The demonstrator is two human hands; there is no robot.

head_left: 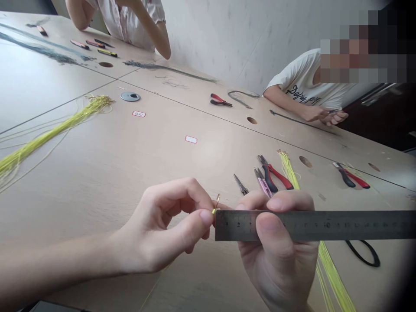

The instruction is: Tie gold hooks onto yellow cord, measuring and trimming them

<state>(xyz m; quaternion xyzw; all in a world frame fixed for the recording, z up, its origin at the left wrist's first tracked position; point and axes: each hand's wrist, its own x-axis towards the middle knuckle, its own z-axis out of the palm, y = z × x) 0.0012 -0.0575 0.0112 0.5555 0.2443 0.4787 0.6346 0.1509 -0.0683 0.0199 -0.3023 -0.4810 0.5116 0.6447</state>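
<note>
My right hand (276,247) grips a steel ruler (328,225) between thumb and fingers, holding it level above the table. At the ruler's left end, my left hand (175,225) pinches a yellow cord (214,211) with thumb and forefinger. A small gold-coloured clasp (218,199) sticks up from the cord's end, right beside the ruler's zero edge. Part of the cord seems to hang below the left hand. Behind my right hand, a bundle of yellow cords (334,273) runs down the table, partly covered by the hand and ruler.
Beyond my hands lie red-and-black pliers (276,175), pink-handled snips (264,184) and more pliers (352,175). Another yellow cord bundle (52,134) lies at left. Two people sit across the table; one person's hands (325,116) work near a dark cord (302,121). The table (156,151) has round holes.
</note>
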